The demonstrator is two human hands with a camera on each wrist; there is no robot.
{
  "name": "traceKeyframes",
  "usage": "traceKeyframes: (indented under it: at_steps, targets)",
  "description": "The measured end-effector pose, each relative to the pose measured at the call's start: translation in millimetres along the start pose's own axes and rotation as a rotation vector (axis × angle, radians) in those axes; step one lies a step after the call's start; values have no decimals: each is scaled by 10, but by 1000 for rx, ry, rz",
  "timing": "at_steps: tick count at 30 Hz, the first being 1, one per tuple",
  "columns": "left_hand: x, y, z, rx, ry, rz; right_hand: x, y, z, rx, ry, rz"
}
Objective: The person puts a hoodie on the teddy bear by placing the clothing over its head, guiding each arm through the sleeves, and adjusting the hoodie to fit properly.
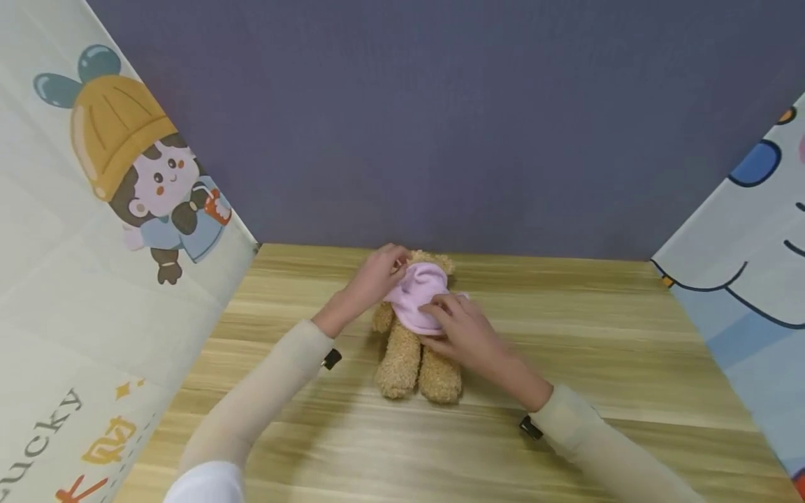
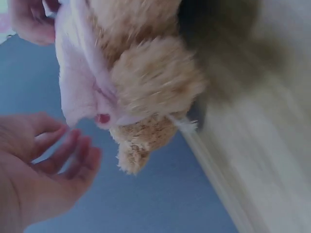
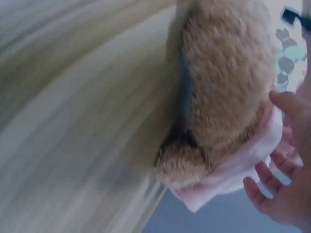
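Note:
A light-brown teddy bear [image 1: 399, 360] lies on the wooden tabletop with its legs toward me. Over its body, and hiding its face, is a pink cloth garment [image 1: 415, 297]; a small red patch [image 2: 102, 118] shows near its edge in the left wrist view. My left hand [image 1: 379, 274] is beside the bear's head at the garment's upper corner, fingers loosely bent; whether the fingertips touch the cloth I cannot tell. My right hand [image 1: 468, 328] is over the garment's lower right side, its fingers spread and the thumb by the bear's fur in the right wrist view.
The wooden tabletop [image 1: 566, 328] meets a dark blue-grey panel [image 1: 440, 126] just behind the bear's head. White panels with cartoon prints stand at the left [image 1: 126, 293] and right [image 1: 742, 279]. A small black piece [image 1: 331, 359] is on my left wrist, another [image 1: 531, 427] on my right.

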State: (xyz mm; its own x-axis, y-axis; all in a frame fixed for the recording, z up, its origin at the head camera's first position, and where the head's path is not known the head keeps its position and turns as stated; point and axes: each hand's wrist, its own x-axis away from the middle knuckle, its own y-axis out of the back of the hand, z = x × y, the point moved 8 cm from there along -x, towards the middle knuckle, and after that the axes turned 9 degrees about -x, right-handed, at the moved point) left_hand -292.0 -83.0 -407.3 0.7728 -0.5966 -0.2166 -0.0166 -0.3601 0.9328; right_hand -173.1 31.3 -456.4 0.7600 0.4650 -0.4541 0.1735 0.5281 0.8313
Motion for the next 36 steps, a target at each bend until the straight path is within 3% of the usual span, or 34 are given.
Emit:
traceKeyframes:
  at_steps: [4,7,9,13,16,18,21,23,26,32,36]
  targets:
    - [-266,-231,52,-207,5,129,-8,-116,64,79,-4,6]
    - [-357,-334,89,-332,3,155,6,-145,90,100,15,-14]
    - [-362,-347,98,-352,-8,156,25,-149,85,87,25,-26]
    - [-246,-288,199,-170,13,139,91,-148,17,3,8,-48]
    - [-85,-242,409,13,94,96,144,-147,-59,-53,-29,-60]
    - [39,-269,577,69,156,85,168,-147,-101,-63,-47,-68]
    - [229,-416,757,114,224,151,190,-148,-126,-51,-50,-69]
    - [334,-559,829,125,228,211,193,-155,-125,-42,-42,-65]
    - [415,-740,839,155,190,286,199,-155,-145,-43,-41,-69]
    - [355,-925,666,241,80,364,270,-49,-355,-145,-100,-131]
    - [314,-961,519,436,76,356,327,19,-546,-258,-177,-133]
